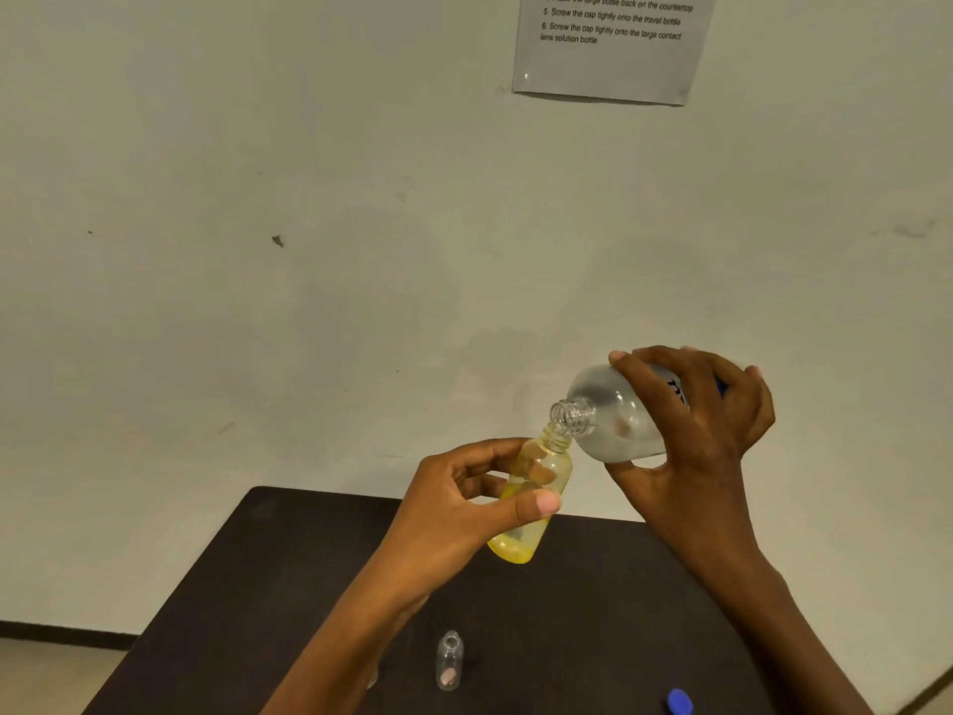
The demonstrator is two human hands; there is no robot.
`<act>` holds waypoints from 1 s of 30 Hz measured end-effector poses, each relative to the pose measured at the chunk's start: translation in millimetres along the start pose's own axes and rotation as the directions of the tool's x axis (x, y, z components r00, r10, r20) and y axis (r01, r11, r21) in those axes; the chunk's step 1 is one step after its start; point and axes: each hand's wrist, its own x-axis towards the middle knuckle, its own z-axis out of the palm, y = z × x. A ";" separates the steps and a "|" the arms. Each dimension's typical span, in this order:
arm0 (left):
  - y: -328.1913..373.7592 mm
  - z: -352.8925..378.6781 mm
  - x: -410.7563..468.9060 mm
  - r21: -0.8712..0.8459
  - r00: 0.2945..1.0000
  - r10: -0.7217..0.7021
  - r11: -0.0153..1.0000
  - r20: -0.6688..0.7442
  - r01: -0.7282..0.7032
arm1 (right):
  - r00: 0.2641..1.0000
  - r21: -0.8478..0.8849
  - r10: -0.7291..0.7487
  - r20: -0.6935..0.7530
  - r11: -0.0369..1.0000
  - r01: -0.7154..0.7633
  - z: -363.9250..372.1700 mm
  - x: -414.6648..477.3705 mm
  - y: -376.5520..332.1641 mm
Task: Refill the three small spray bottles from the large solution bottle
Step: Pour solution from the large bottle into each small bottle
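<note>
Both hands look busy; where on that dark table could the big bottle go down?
The table is bare at its far left corner, beside the left forearm, and between the clear bottle and blue cap. Crowded around those two.

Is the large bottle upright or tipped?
Tipped: the right hand holds the large bottle slanted, its uncapped neck at the mouth of the yellow bottle.

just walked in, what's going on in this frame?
A person is mid-refill. The left hand holds a small yellow bottle, uncapped and tilted, above the table. The right hand grips the large bottle, tipped over with its open neck at the yellow bottle's mouth. No stream is visible. A small clear bottle stands open on the table, with a blue cap to its right.
</note>
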 end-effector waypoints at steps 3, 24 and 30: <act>-0.3 0.2 -0.5 0.001 1.000 -0.001 1.000 0.005 0.001 | 1.000 -0.006 0.003 0.000 1.000 -0.003 -0.4 -0.3 -0.3; 1.2 1.7 0.9 0.019 1.000 0.005 1.000 -0.006 -0.005 | 1.000 0.000 -0.001 -0.008 1.000 0.001 -0.8 0.4 1.0; 0.3 1.6 2.0 0.020 1.000 0.013 1.000 -0.001 -0.013 | 1.000 -0.004 -0.003 -0.009 1.000 0.002 -0.3 0.9 1.5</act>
